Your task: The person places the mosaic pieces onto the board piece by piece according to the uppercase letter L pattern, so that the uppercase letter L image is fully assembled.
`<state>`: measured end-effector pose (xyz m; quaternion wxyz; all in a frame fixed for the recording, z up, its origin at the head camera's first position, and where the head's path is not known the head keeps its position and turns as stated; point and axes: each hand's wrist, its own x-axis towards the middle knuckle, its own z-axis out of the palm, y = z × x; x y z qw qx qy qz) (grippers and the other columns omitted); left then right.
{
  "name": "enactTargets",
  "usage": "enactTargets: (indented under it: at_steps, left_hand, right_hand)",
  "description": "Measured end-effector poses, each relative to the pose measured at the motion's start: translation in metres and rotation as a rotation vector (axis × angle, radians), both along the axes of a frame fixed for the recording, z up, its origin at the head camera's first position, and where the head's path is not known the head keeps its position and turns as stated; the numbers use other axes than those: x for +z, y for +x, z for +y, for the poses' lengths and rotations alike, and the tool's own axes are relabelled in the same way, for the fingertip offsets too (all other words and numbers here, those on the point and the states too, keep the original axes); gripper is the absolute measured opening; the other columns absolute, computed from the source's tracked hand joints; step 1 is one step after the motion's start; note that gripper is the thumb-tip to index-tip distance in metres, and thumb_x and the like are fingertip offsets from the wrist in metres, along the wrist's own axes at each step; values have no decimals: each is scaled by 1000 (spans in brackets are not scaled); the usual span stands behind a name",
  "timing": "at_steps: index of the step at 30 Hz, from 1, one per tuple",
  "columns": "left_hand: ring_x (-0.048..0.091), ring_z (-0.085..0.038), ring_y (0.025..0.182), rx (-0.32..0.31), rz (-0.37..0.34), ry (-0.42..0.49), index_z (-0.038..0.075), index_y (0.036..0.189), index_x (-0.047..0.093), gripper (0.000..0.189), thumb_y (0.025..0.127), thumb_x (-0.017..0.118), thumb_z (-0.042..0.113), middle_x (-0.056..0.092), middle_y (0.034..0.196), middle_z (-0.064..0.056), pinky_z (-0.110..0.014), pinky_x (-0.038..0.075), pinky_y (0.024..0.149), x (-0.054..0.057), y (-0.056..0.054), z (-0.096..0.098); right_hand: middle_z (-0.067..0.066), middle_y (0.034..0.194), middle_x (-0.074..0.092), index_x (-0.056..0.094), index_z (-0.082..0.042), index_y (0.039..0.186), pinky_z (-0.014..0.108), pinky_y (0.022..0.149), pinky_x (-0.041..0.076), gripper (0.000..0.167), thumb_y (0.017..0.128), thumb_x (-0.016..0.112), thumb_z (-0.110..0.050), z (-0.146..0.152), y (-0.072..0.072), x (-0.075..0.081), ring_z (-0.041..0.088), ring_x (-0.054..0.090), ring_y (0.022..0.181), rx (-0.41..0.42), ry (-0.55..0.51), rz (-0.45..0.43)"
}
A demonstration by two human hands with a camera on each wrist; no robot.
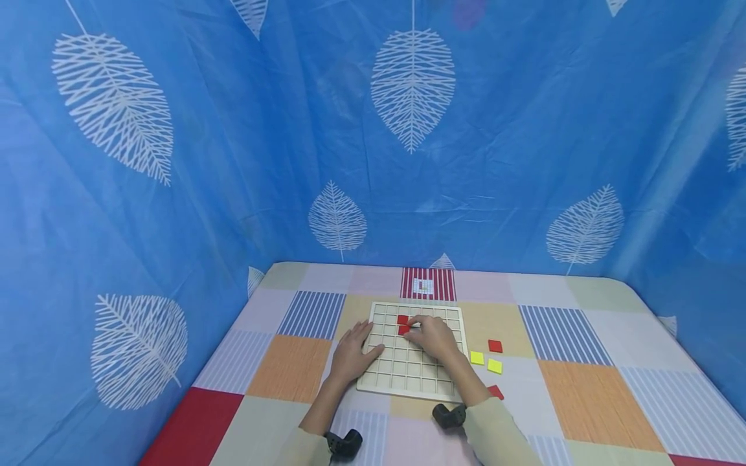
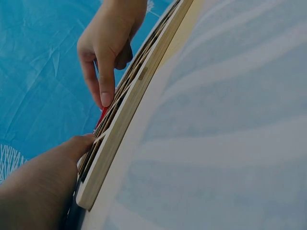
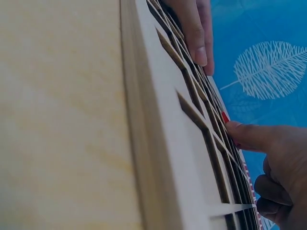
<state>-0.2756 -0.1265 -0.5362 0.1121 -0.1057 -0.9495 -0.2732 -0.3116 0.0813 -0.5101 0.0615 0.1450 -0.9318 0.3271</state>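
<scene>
A pale wooden grid board (image 1: pixel 402 393) lies on the table, marked off in square cells by thin raised strips. Two red square tiles sit one behind the other in its upper middle, the far one (image 1: pixel 402 319) lying in a cell. My right hand (image 1: pixel 436 338) pinches the nearer red tile (image 1: pixel 403 330) between thumb and forefinger at the grid. In the left wrist view those fingertips point down onto the red tile (image 2: pixel 103 114). With fingers extended, my left hand (image 1: pixel 350 356) rests on the board's left edge, thumb over the cells.
Right of the board lie two yellow tiles, one nearer the board (image 1: pixel 476 358) and one farther right (image 1: pixel 495 366). A red tile (image 1: pixel 495 345) lies behind them; another (image 1: pixel 495 392) is partly hidden by my right arm. A small patterned card (image 1: pixel 423 286) lies beyond the board. Blue curtain (image 1: pixel 478 162) surrounds the table.
</scene>
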Motion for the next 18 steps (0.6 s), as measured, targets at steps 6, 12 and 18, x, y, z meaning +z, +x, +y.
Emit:
enactTargets:
  at_steps: [6, 12, 18]
  left_hand:
    - [36, -30, 130, -6, 10, 8, 6, 133, 49, 63, 84, 61, 45, 46, 137, -12, -47, 30, 106, 1, 0, 0]
    - [35, -28, 131, 1, -16, -10, 7, 134, 49, 65, 84, 60, 47, 45, 138, -11, -46, 29, 106, 1, -1, 0]
    - [35, -27, 131, -16, 8, -11, 5, 133, 49, 64, 85, 59, 46, 45, 138, -12, -42, 27, 108, 1, 0, 0]
  right_hand:
    - [-2, 68, 65, 71, -13, 99, 27, 53, 44, 28, 77, 74, -29, -3, -1, -1, 9, 44, 52, 4, 48, 12]
    - [0, 73, 67, 71, -13, 99, 28, 51, 45, 29, 77, 75, -30, -6, -2, 0, 9, 45, 54, 5, 76, 19]
    - [1, 79, 69, 71, -14, 99, 29, 56, 49, 29, 76, 75, -31, -5, -1, 1, 8, 48, 56, 10, 109, 64]
